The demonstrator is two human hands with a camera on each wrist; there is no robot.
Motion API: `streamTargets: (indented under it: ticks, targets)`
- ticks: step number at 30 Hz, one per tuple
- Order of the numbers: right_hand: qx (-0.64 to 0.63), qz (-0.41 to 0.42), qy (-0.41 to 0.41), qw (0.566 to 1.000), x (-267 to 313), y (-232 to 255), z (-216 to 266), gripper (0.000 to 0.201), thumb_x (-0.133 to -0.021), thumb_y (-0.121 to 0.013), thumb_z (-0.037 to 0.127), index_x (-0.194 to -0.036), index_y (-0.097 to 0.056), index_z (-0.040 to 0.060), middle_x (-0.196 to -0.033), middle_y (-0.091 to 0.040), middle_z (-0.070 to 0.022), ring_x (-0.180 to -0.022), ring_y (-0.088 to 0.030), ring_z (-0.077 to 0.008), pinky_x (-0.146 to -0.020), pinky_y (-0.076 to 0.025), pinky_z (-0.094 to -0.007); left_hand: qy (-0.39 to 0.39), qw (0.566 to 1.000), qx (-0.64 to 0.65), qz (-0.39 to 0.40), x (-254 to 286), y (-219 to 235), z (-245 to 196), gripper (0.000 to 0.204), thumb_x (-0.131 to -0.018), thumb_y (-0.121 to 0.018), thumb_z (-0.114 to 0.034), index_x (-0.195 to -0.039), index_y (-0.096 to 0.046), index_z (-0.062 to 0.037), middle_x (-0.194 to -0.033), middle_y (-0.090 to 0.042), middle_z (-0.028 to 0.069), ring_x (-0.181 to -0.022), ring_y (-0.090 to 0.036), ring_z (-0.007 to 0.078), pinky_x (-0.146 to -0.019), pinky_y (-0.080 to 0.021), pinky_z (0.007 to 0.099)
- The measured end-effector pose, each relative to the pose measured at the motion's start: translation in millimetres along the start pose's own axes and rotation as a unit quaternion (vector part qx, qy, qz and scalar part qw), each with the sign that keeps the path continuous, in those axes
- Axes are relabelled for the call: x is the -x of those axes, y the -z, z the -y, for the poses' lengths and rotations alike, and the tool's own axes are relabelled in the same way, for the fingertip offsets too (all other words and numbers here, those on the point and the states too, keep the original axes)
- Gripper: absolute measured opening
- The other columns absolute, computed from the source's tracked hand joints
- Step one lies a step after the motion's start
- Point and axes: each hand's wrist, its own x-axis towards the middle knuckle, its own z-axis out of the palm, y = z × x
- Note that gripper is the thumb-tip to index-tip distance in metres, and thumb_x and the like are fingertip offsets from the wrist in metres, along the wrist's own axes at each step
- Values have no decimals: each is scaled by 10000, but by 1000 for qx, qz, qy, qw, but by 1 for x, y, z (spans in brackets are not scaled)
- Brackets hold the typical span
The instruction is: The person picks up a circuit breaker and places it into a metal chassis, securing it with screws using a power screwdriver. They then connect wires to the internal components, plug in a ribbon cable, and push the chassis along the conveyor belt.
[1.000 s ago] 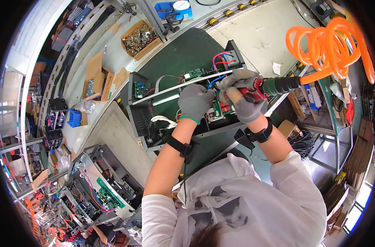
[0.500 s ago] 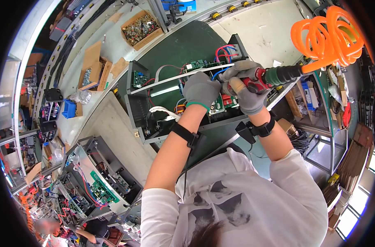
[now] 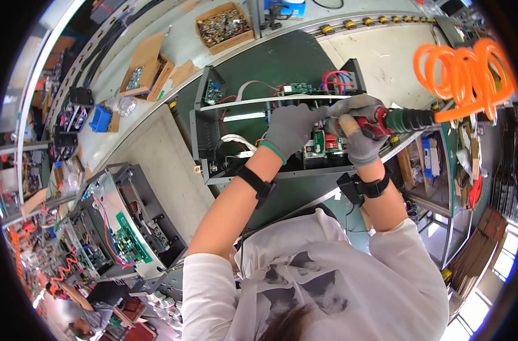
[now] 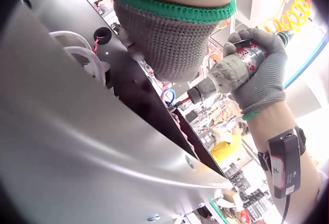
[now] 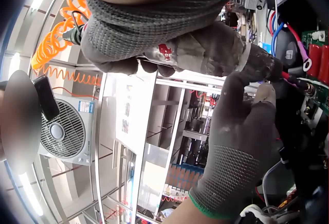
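My gloved right hand (image 3: 358, 133) grips a red pneumatic screwdriver (image 3: 378, 123), its bit pointing into an open dark metal chassis (image 3: 200, 139). In the right wrist view, the bit (image 5: 290, 78) reaches in beside red blocks (image 5: 314, 59) on a green board. My gloved left hand (image 3: 293, 129) is over the chassis, fingers toward the tool. Its fingertips (image 5: 264, 94) lie right at the nose of the screwdriver in the right wrist view; I cannot tell whether they pinch anything. Blue and red wires (image 3: 339, 80) rise at the chassis's far right, and a ring terminal (image 5: 307, 65) shows near the bit.
An orange coiled air hose (image 3: 463, 77) runs from the tool to the right. A cardboard box of small parts (image 3: 223, 28) stands at the back, another box (image 3: 148, 71) and a blue bin (image 3: 100, 118) at left. A second chassis (image 3: 128, 221) lies at lower left.
The head view has shifted, so the chassis appears farther right. My left hand's fingers now extend closer to the screwdriver's nose. My right hand keeps its grip on the tool.
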Motion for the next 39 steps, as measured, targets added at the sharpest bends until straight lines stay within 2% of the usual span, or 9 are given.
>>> streamTargets:
  ticks: [4,7,8,15,21,27,32,37,39]
  targets:
    - [-27,24,13,999,-1,-4,1,332,-737,-543,-152,-1025,-491,6,-865,-615,-161,-650,-588,-157,-576,-515,-279,-55,995,-54,69,-5,6,3,373,-769,-620,-144,-1111,-621,-293,-842,-573,51,-783,-621,229,-619,-477,362]
    - [-8,24,20,999,0,-6,1,337,-738,-537,-154,-1032,-488,3,-863,-615,-165,-654,-592,-167,-566,-514,-278,-29,994,-59,82,-7,12,-2,342,-792,-609,-145,-1099,-629,-294,-841,-573,51,-782,-621,226,-623,-477,357]
    - [-15,23,29,999,0,-6,0,324,-741,-539,-150,-1023,-489,1,-863,-615,-169,-656,-591,-167,-566,-517,-280,-23,989,-69,127,-11,14,-4,414,-815,-582,-121,-1181,-575,-314,-884,-618,52,-812,-660,247,-672,-510,370]
    - [8,49,20,999,-2,-3,-2,298,-756,-522,-156,-1011,-489,-5,-860,-614,-190,-592,-561,-162,-514,-486,-283,5,996,-16,87,-5,7,4,331,-806,-594,-156,-1108,-617,-288,-861,-593,58,-785,-646,230,-634,-486,370]
    - [-24,0,20,1000,-3,-12,1,307,-759,-491,-178,-998,-480,15,-838,-603,-198,-552,-519,-157,-463,-446,-285,18,996,15,82,-5,4,7,335,-809,-578,-147,-1110,-614,-288,-911,-614,65,-814,-653,240,-668,-501,384]
    - [57,63,73,994,-5,-12,-9,314,-757,-502,-166,-1005,-480,27,-822,-596,-175,-563,-524,-154,-460,-443,-278,14,996,8,88,-6,7,5,331,-806,-587,-144,-1104,-619,-286,-920,-620,64,-821,-654,253,-667,-509,386]
    - [-5,64,35,997,-5,-16,-8,314,-757,-511,-157,-1008,-482,29,-825,-596,-169,-566,-523,-147,-462,-440,-268,26,993,9,115,-8,8,3,305,-812,-593,-150,-1092,-623,-267,-920,-622,65,-837,-658,260,-675,-518,384]
    - [28,8,21,999,-1,-25,0,346,-748,-515,-156,-1047,-502,18,-852,-605,-166,-611,-566,-164,-474,-469,-277,71,990,86,90,5,11,-2,290,-813,-579,-160,-1100,-606,-195,-931,-631,73,-845,-641,284,-723,-518,390]
    - [38,7,35,999,-4,-24,9,370,-724,-517,-160,-1051,-518,13,-866,-612,-159,-669,-593,-196,-552,-513,-320,161,950,262,-58,19,-2,-3,289,-808,-558,-148,-1095,-591,-138,-986,-619,111,-863,-618,304,-748,-509,359]
